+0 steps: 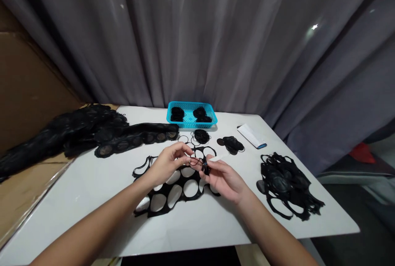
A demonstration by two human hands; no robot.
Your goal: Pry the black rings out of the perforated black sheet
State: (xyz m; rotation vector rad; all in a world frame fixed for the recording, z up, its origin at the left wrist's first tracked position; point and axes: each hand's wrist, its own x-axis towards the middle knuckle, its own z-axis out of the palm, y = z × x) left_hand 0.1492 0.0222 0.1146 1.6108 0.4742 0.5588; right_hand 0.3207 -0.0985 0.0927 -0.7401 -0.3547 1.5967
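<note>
Pinching black ring [200, 163], left hand [166, 163], right hand [224, 177]

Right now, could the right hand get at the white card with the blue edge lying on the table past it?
Probably yes: the white card with the blue edge lies bare on the white table, nothing between, but the right hand is pinching a small black piece.

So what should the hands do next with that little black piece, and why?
Probably pull the small black piece free and set it with the loose rings behind. Both the left hand and the right hand pinch it right above the black sheet, whose holes are already punched out, so it looks nearly separated.
</note>
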